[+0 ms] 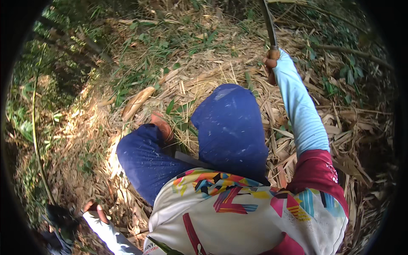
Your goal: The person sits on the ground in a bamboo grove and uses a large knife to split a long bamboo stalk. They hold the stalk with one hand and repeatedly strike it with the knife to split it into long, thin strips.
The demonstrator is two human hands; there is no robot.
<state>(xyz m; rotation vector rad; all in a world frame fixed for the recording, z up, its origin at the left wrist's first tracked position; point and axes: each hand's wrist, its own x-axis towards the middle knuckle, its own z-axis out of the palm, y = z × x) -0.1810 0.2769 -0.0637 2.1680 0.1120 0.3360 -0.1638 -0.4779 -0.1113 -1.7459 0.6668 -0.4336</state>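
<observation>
My right hand, at the end of a light blue sleeve, is closed round the wooden handle of a machete. Its long dark blade points away from me, up past the top of the picture. Far off at the lower left is my left hand, below a pale sleeve. Its thumb stands apart from the loosely curled fingers, and I see nothing held there. Between the hands are my bent legs in blue trousers. A brownish-orange shoe or foot shows beside the left knee.
Dry leaves and split husks cover the ground. A pale curved husk or wood piece lies ahead of my left knee. One thin upright stem stands at the left. A branch crosses the upper right, among green plants.
</observation>
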